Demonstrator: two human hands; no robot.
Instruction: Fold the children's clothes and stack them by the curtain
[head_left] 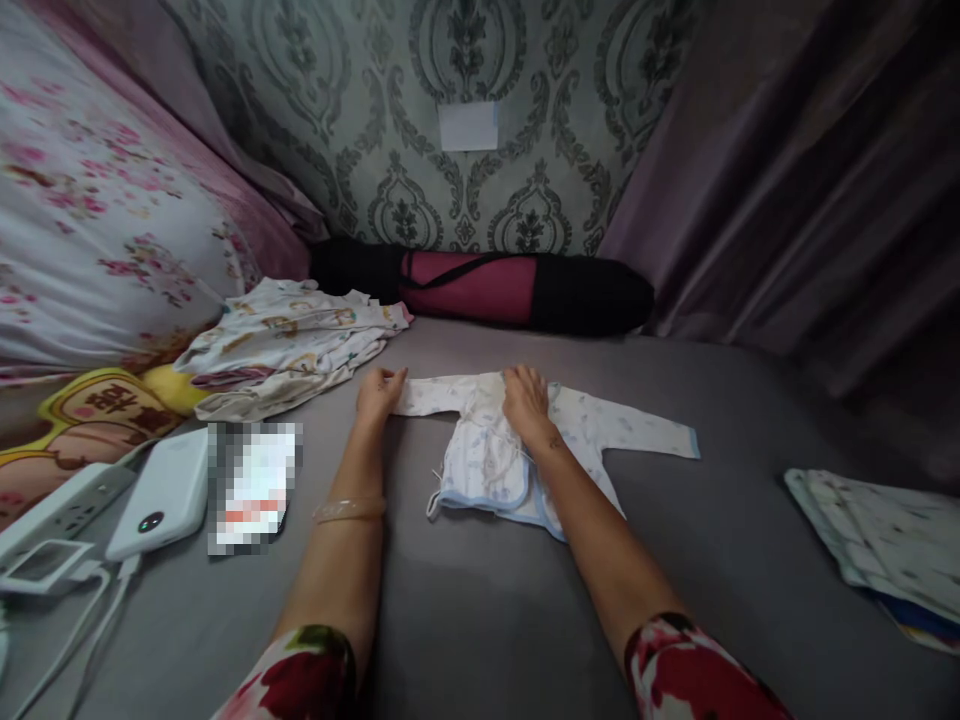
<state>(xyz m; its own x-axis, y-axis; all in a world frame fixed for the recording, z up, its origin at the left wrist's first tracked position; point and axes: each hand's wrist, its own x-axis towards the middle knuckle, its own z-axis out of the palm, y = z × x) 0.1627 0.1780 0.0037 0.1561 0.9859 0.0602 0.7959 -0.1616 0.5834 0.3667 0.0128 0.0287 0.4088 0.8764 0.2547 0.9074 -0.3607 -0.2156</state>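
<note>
A small white baby shirt [487,455] with blue trim and a faint print lies spread on the grey sheet, front side up, with thin ties at its lower left. My left hand [380,392] pinches the cuff of the sleeve on the left. Near the neckline, my right hand [526,395] rests on the shirt's front with its fingers curled down onto the fabric; whether it grips cloth is hidden under the hand. The other sleeve stretches out to the right, touched by neither hand.
Crumpled printed baby clothes [292,340] lie at the back left. A power bank [161,490], a power strip [71,510] and white cables are at the left. Folded cloth [885,540] lies right. A black and maroon bag [480,288] stretches along the wall.
</note>
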